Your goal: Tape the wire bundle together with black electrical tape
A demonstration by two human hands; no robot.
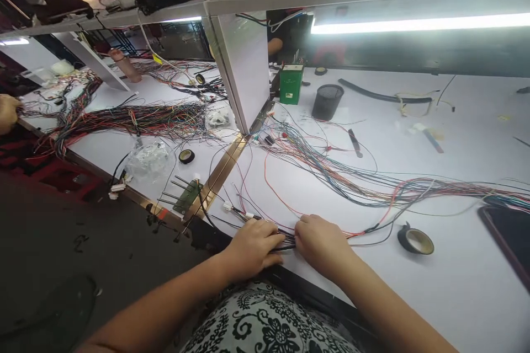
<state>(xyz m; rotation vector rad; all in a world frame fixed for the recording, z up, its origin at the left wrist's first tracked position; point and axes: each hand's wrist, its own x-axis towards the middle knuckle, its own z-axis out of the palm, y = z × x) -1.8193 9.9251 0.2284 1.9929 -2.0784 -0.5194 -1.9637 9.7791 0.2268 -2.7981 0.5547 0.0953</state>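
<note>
My left hand (pixel 253 245) and my right hand (pixel 321 242) meet at the near edge of the white table (pixel 434 292). Both close on a thin bundle of black wires (pixel 289 241) stretched between them. The left fingers pinch the bundle from the left; the right hand is curled over it from the right. A long harness of multicoloured wires (pixel 372 185) runs from the bundle across the table to the right. Small white connectors (pixel 248 214) lie just beyond my left hand.
A black tape roll (pixel 415 240) lies right of my hands, another (pixel 186 156) on the neighbouring table. A black mesh cup (pixel 327 101) and green box (pixel 291 84) stand at the back. A dark tablet (pixel 507 234) sits far right. Another person's hand (pixel 8 113) holds wires far left.
</note>
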